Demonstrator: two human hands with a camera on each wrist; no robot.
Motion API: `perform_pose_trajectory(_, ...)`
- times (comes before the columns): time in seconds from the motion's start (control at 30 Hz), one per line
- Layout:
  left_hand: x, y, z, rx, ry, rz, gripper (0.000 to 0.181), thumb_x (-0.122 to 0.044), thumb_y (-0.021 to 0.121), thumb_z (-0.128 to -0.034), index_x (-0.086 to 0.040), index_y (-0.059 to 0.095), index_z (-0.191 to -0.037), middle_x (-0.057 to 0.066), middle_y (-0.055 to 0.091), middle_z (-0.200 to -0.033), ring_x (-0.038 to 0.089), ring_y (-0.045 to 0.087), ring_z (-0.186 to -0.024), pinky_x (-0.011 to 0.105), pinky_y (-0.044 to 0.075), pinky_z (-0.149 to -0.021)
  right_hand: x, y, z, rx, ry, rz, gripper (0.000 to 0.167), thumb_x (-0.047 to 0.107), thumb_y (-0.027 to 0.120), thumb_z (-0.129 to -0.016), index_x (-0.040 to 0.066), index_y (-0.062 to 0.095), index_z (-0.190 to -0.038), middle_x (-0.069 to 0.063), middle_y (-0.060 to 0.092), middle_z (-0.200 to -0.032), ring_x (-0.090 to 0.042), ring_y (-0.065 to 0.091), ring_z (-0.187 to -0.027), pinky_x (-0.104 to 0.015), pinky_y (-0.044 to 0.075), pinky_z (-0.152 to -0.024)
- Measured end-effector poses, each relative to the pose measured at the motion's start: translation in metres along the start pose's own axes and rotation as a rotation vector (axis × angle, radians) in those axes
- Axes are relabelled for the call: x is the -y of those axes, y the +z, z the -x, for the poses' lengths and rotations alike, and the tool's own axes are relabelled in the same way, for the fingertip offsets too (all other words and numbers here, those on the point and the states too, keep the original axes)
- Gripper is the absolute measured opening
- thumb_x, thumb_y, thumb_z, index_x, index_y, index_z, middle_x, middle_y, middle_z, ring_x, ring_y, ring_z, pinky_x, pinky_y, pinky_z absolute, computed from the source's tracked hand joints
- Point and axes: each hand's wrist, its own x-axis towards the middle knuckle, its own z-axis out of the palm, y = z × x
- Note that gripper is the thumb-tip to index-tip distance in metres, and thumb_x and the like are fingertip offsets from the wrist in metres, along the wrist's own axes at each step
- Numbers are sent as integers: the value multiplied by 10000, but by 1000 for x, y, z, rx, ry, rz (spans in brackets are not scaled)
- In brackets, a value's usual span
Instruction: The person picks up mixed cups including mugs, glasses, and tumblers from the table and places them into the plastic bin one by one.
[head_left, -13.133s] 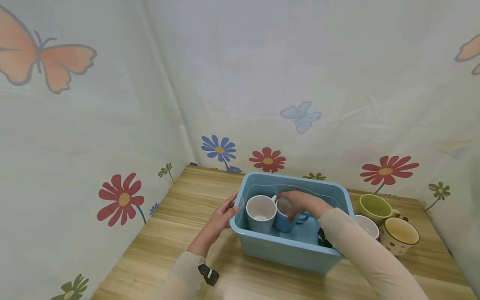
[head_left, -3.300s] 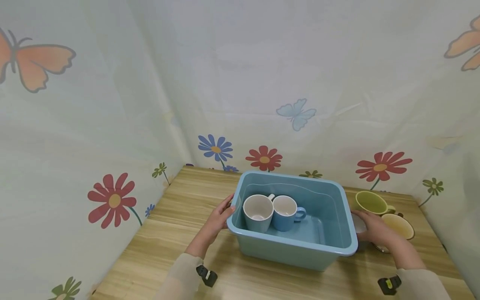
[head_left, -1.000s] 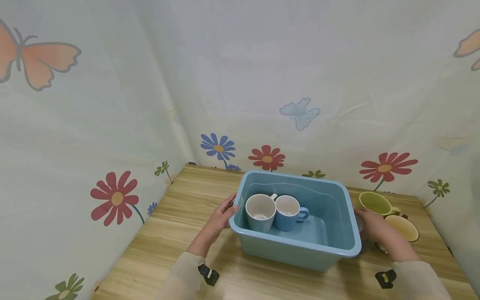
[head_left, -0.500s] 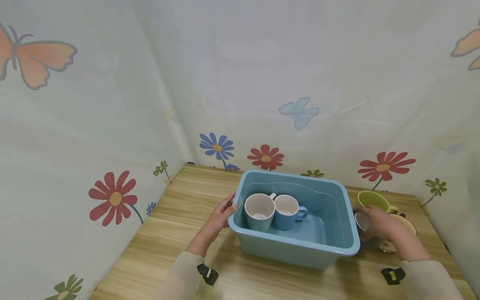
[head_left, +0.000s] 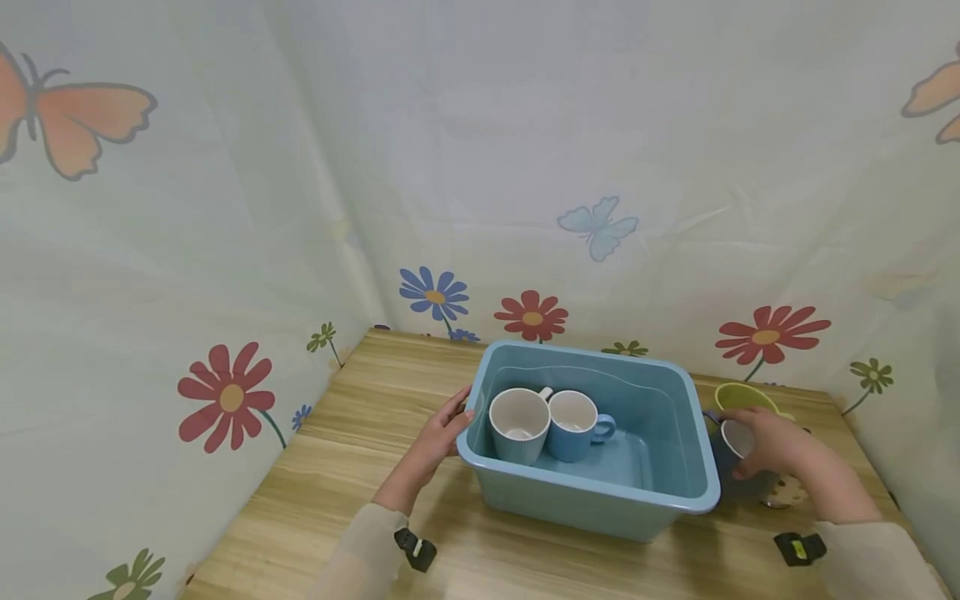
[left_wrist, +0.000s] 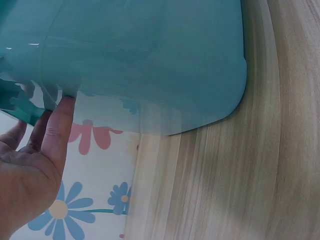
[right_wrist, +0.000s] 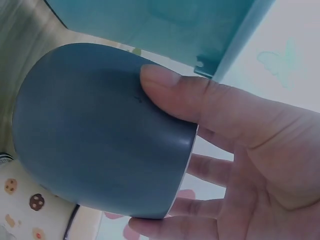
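The dark mug (right_wrist: 95,130) has shifted slightly away from the right end of the blue tub (head_left: 588,481), the right hand's (head_left: 776,446) grip closed on it with the thumb against its outer wall. That suggests it is securely taken, though I cannot tell whether it clears the desk (head_left: 397,375). The left hand (head_left: 433,439) rests nearly straight-fingered against the tub's left end.

Wall: pale creased sheeting (head_left: 465,125), fold (head_left: 324,167) at 10 o'clock | Butterflies: orange butterfly (head_left: 93,117) farther out at 10, pale-blue butterfly (head_left: 597,227) at 2 | Flowers: red flower (head_left: 231,398) at 8, blue flower (head_left: 434,295) at 9 | Table: wood-grain tabletop (head_left: 495,567) at 6 | Light: soft, faint sheen on wood
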Motion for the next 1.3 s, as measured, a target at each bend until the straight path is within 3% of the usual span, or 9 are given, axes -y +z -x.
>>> perform_pose_trajectory(0.4,-1,0,0,-7,-4,0,637,-297,496,-1055,-123,275,-1626,285,321,-1638,438,535,-1365,410,615,-918,4,-18,4,-3,-17,3,837,113,943,-636,-123,543,-1332,-466,514,-1230,-503,594,-942,-556,607,-714)
perform_pose_trajectory(0.7,-2,1,1,4,0,-5,638,-293,494,-1057,-122,266,-1628,289,313,-1640,440,526,-1375,425,611,-934,7,-29,7,-27,-23,38,855,112,948,-622,-107,542,-1343,-489,466,-1290,-591,559,-1017,-576,608,-718)
perform_pose_trajectory(0.93,0,1,1,-8,-2,1,636,-291,496,-1054,-120,277,-1625,291,331,-1630,436,534,-1364,431,611,-934,8,-42,10,-25,-9,49,858,106,936,-637,-123,518,-1351,-503,438,-1265,-514,595,-929,-553,606,-699)
perform_pose_trajectory(1.3,0,2,0,-19,3,-4,627,-284,497,-1056,-116,284,-1622,292,340,-1625,433,541,-1357,433,610,-932,7,-61,13,-90,-51,96,890,107,941,-612,-148,499,-1342,-509,442,-1270,-566,580,-952,-597,593,-707)
